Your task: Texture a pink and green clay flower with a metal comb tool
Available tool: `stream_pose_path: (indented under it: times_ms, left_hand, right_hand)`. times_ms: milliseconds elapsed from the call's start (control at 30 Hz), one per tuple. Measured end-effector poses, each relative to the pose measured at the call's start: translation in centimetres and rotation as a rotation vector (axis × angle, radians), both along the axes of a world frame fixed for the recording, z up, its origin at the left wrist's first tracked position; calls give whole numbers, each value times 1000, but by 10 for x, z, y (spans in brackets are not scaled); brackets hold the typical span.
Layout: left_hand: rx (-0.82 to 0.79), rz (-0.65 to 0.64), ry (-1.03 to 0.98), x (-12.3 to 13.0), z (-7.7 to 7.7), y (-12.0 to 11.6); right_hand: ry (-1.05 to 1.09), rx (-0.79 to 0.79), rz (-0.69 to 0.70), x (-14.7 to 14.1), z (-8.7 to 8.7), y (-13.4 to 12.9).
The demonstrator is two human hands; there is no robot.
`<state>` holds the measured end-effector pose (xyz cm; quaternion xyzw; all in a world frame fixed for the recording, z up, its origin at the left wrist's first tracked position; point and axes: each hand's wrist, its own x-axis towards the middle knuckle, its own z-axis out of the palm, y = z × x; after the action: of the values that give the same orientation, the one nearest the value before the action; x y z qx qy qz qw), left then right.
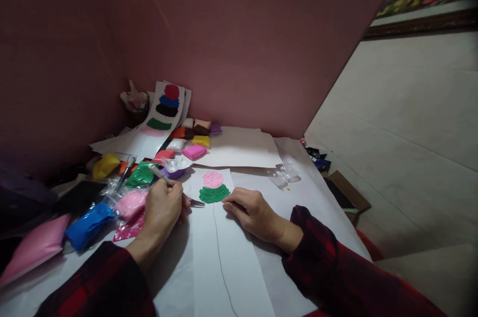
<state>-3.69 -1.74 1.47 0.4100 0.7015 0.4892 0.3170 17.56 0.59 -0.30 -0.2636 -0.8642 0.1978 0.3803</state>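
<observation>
- Our left hand (162,208) has its fingers closed around the fork (197,203), tines near the green patch (214,194).
- Our right hand (256,212) has thumb and forefinger pinched together at that patch's edge (whether anything sits between them, we cannot tell).
- Green lies on the paper (242,277), touching the pink patch (212,179); this edge, we judge, calls for light fingers.

At centre, a pink round patch (212,179) tops a ridged green patch (214,194); red-and-black plaid sleeves (317,257) below.
</observation>
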Motion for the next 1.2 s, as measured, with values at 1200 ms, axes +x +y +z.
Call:
stream_pose_path:
  times_ms: [1200]
  left_hand:
    - [-3,53,51,-4,-3,4]
  right_hand:
    - [-13,1,2,0,0,0]
